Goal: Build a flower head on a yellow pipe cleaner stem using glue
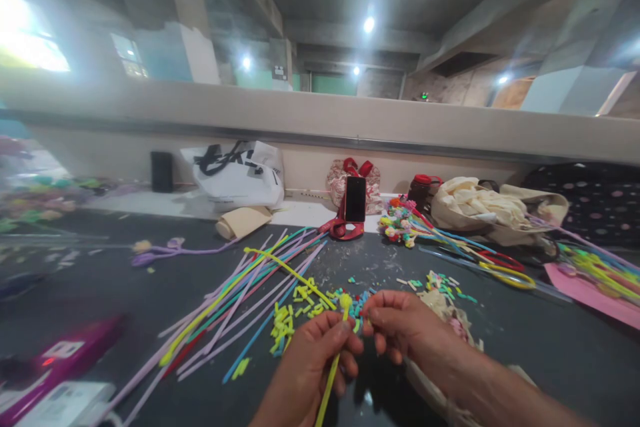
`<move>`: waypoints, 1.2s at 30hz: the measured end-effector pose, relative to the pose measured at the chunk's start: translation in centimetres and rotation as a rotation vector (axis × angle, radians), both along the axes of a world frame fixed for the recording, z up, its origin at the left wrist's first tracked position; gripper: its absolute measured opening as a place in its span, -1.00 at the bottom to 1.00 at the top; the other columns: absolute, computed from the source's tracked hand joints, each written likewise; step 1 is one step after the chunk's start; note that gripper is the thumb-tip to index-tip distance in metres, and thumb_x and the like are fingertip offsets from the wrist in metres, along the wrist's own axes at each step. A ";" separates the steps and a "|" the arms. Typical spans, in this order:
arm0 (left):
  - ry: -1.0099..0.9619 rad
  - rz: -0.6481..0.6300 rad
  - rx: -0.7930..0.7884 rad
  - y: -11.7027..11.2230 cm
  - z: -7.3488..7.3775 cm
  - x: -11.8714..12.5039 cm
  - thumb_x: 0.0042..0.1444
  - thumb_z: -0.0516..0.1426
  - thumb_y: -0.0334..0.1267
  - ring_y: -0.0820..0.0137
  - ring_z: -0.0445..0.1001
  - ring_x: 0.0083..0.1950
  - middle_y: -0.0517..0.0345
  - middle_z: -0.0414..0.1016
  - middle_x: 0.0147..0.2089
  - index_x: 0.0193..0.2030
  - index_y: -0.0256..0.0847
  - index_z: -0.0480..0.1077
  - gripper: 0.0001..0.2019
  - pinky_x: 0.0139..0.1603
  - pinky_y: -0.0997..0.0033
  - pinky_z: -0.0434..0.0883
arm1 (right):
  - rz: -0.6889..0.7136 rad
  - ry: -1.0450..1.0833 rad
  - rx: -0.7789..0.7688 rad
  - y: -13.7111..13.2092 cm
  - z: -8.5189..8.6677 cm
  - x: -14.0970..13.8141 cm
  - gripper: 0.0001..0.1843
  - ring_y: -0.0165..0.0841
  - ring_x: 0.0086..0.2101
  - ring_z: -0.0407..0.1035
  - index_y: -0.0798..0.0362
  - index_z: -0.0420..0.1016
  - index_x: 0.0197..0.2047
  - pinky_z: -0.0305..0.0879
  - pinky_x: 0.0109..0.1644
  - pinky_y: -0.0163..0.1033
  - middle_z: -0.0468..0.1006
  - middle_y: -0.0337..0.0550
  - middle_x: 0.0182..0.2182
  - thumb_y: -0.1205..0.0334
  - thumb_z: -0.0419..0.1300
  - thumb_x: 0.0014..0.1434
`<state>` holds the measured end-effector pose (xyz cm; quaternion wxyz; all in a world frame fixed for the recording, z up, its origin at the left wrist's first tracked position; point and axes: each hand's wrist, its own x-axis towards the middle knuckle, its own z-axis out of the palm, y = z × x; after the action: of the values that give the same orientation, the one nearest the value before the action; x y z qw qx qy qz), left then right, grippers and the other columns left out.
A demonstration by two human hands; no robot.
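Note:
My left hand (325, 353) is closed around a yellow pipe cleaner (327, 390), pinching it just below its rounded, knobby tip. The stem runs down toward the bottom edge of the view. Close by on the right, my right hand (403, 323) has thumb and forefinger pressed together beside that tip; what is between them, if anything, is too small to make out. Cut yellow pieces (283, 327) lie beyond my left hand, and small blue pieces (357, 303) sit behind both hands. Another yellow pipe cleaner (287, 270) with a knobbed end stretches away to the left.
Several long coloured pipe cleaners (235, 310) spread over the dark table (200, 407). A blurred magenta device (75, 353) stands at lower left. Along the back are a white bag (240, 177), a phone (355, 199), a cream cloth bag (463, 207) and yellow-handled scissors (507, 277).

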<state>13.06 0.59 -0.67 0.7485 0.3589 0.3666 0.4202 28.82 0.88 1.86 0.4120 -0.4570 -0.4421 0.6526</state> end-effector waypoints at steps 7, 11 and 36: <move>0.006 -0.015 -0.013 -0.2 0.1 0.1 -0.07 0.19 -0.19 0.67 0.23 -0.73 0.26 0.41 -0.59 -0.48 -0.28 0.30 -0.80 -0.79 0.74 0.14 | -0.007 -0.230 0.117 -0.9 0.5 -0.3 -0.79 -0.55 -0.62 0.25 0.14 0.53 -0.33 0.10 -0.60 -0.47 0.44 -0.32 -0.63 0.39 0.18 -0.12; 0.022 -0.011 -0.032 -0.1 0.1 0.2 -0.15 0.22 -0.21 0.65 0.25 -0.72 0.24 0.43 -0.59 -0.48 -0.28 0.30 -0.79 -0.80 0.73 0.15 | 0.014 -0.240 0.159 -1.2 0.4 -0.3 -0.75 -0.54 -0.63 0.24 0.11 0.46 -0.27 0.09 -0.60 -0.46 0.42 -0.36 -0.64 0.33 0.21 -0.11; 0.126 -0.191 0.061 -0.8 0.4 0.5 -0.08 0.16 -0.06 0.62 0.25 -0.79 0.26 0.40 -0.67 -0.50 -0.25 0.26 -0.72 -0.83 0.72 0.11 | 0.201 -0.065 0.043 -1.0 -0.3 0.8 -0.89 -0.61 -0.68 0.20 0.17 0.45 -0.46 0.04 -0.65 -0.53 0.43 -0.31 -0.66 0.28 0.25 -0.08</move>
<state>13.53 -0.24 -0.32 0.7493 0.4405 0.3643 0.3344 29.57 -0.11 1.60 0.3396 -0.4224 -0.5129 0.6658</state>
